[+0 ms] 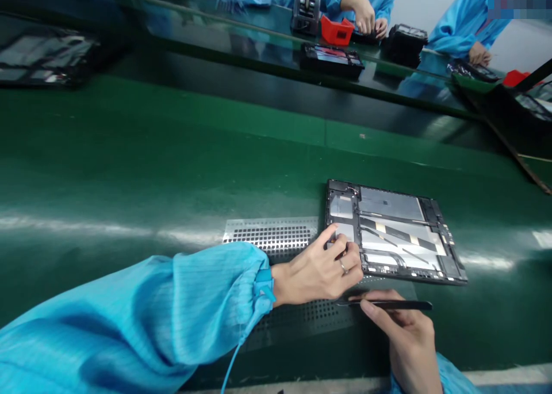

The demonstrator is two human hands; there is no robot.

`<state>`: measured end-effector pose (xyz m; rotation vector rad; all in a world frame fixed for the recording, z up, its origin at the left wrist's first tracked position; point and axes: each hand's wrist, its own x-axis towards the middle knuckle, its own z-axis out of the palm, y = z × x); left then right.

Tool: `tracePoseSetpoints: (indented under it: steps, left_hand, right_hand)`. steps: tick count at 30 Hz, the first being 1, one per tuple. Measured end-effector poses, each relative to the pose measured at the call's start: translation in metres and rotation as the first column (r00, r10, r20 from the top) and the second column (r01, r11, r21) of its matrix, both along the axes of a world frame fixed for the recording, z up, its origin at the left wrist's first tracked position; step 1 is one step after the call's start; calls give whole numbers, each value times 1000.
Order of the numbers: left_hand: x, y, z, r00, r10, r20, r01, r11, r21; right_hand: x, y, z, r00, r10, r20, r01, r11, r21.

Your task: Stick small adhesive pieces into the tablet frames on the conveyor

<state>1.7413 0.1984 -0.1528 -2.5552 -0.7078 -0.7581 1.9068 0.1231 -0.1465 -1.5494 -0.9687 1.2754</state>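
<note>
An opened tablet [399,233] lies on the green mat, with silver battery packs, black strips and cables showing inside. My left hand [321,267], a ring on one finger, is at its lower left corner; its bent fingers grip the frame there. Black tweezers [401,305] are held between the thumb and fingers of my right hand [409,331], just below the tablet. Their tip points left, under my left hand. Beneath both hands lies a clear sheet [276,236] with rows of small black squares, partly covered by my left hand and the tablet.
A raised glass-topped line [241,23] crosses the back. On it stand a stack of black devices [332,60], a red holder [336,31] and a tape dispenser [306,6]. Co-workers in blue sleeves work behind it. Another opened device [45,57] sits far left.
</note>
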Motion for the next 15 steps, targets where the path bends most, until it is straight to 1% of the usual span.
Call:
tracePoseSetpoints:
  steps: [5, 10, 11, 13, 14, 15]
  left_hand:
    - [0, 0, 1, 1000, 0, 9, 0, 1000, -5]
    - [-2, 0, 4, 1000, -2, 21, 2, 1000, -14]
    - [-2, 1, 6, 1000, -6, 25, 7, 1000, -11]
    - [-4, 2, 13, 999, -13, 34, 13, 1000, -3]
    - [-6, 3, 19, 999, -11, 42, 12, 1000, -10]
    - [-8, 3, 26, 998, -4, 58, 6, 1000, -24]
  right_hand:
    - [-2, 1, 1, 998, -50, -47, 49, 999, -15]
    - [3, 6, 13, 987, -69, -146, 71, 997, 4]
    - [6, 9, 17, 987, -50, -156, 56, 998, 35]
    - [14, 16, 26, 991, 12, -133, 9, 987, 158]
    - [18, 21, 32, 995, 29, -99, -4, 969, 247]
    - [21, 26, 39, 998, 25, -57, -4, 939, 343]
